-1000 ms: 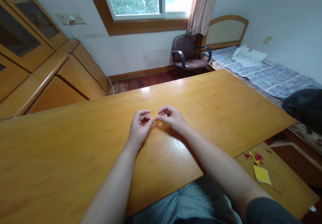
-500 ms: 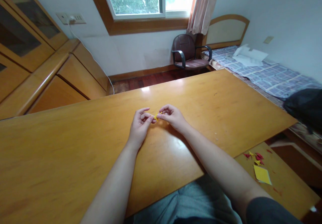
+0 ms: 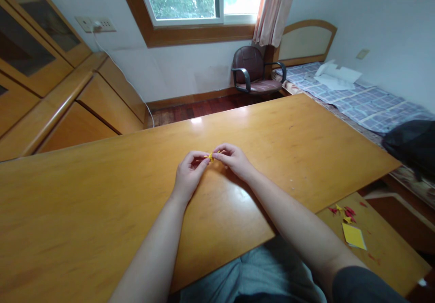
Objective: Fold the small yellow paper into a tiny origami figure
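A small yellow folded-paper figure is pinched between my two hands, just above the wooden table. My left hand grips its left side between thumb and fingertips. On its right side, my right hand pinches it in the same way. The fingers cover much of the paper, so its exact shape cannot be made out.
On a lower surface at the right lie several small red and yellow folded-paper pieces and a stack of yellow square paper. A brown armchair stands beyond the table, beside a bed holding a black bag.
My left index finger and the fingers beside it have come down from a raised pose onto the yellow paper. The right hand has barely moved.
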The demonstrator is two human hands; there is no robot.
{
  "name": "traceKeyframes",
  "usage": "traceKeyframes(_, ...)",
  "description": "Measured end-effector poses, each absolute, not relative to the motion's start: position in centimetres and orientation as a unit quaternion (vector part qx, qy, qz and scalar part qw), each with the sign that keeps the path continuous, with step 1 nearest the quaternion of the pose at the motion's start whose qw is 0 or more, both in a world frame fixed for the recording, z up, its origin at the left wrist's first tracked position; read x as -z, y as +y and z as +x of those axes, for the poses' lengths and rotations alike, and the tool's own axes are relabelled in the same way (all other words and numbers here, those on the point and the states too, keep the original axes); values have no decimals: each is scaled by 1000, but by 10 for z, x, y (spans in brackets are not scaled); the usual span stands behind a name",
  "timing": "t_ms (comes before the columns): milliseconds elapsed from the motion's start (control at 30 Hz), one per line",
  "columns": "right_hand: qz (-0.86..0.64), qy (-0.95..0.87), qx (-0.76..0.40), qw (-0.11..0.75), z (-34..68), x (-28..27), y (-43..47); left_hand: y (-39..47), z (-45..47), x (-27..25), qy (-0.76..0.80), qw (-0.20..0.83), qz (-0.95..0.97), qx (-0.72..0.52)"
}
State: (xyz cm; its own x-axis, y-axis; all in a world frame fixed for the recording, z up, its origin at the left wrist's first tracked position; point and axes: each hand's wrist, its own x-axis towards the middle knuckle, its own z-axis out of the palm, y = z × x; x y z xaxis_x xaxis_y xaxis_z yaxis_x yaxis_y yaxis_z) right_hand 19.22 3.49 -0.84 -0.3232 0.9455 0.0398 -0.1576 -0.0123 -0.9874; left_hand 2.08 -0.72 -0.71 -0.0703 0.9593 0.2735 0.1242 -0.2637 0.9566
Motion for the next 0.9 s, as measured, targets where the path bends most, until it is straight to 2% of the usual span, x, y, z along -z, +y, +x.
traceKeyframes(533, -329, -526, -641, 452, 191, 6, 34, -5, 23, 7, 471, 399, 534, -577)
traceKeyframes(900, -364, -582, -559, 465, 191, 14, 36, -2, 24, 6, 480, 430, 501, -578)
